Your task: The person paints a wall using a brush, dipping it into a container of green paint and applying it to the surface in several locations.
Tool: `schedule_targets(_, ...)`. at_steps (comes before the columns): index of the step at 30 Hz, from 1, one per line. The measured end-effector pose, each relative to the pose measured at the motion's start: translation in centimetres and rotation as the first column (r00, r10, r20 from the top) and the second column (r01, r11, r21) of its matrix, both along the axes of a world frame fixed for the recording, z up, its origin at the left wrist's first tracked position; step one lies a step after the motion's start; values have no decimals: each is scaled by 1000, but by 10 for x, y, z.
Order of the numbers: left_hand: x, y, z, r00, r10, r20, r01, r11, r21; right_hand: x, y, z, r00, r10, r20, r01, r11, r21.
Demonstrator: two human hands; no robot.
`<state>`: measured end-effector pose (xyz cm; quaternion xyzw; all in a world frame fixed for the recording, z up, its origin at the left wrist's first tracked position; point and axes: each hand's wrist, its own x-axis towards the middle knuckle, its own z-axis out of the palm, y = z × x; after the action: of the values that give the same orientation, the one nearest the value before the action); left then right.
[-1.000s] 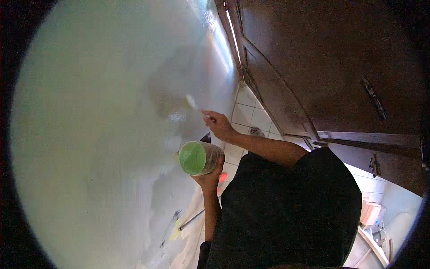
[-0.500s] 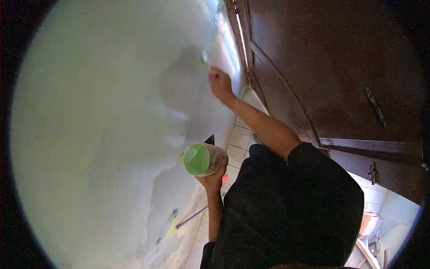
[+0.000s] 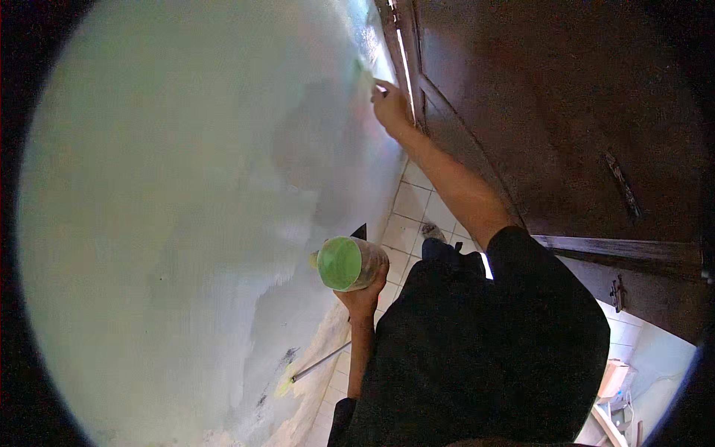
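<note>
Right hand (image 3: 391, 108): gripping the brush at the upper middle of the frame; over the last second it has risen from above the centre and gone rightward, the arm (image 3: 462, 179) now reaching out straighter

Brush (image 3: 364, 74): upper middle of the frame, pale and blurred; its head looks to be against the wall, though the blur leaves contact uncertain; a second ago it was lower, beside the dark patch (image 3: 298, 141)

Work: judging by that shift, the brushing has moved up along the wall to the shiny strip (image 3: 375, 41) by the door, where there seems less room to stray sideways

Left hand (image 3: 363, 298): wrapped around the tub from below and its right side, just below the frame's centre; the same grasp as before

Tub (image 3: 340, 264): near the centre, tilted, its open mouth toward the camera and green inside; only slightly farther right than before, so it seems held steady while the brush ranges; how full it is, I cannot tell

Wall (image 3: 149, 186): fills the left half, pale green with greyer patches

Door (image 3: 566, 112): dark wood, upper right

Rod (image 3: 320, 363): lower middle, one end by a yellow smear (image 3: 283, 386), much as before
</note>
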<state>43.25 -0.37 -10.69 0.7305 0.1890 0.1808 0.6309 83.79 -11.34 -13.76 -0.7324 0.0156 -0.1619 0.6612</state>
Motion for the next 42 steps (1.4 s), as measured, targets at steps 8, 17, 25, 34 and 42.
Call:
schedule_targets(8, -29, 25, -33, 995, 60, 75, -82, 938, 337, -200, 69, 7, 909, 410, -77, -403, 911, 88)
schedule_targets(17, -37, 10, 4, 981, 189, 44, -187, 981, -50, -202, -12, -24, 916, 371, -156, -345, 923, 171)
schedule_targets(25, -47, 15, -5, 981, 193, 36, -194, 980, 39, -17, -6, -18, 993, -58, -105, 28, 962, -270)
schedule_targets(34, -52, 39, -36, 983, 157, 90, -168, 977, 132, -149, 85, -40, 987, 158, 41, -140, 947, -290)
schedule_targets(42, -44, 33, -18, 986, 86, 141, -112, 975, 190, -143, 25, -71, 962, 130, -240, -154, 984, -86)
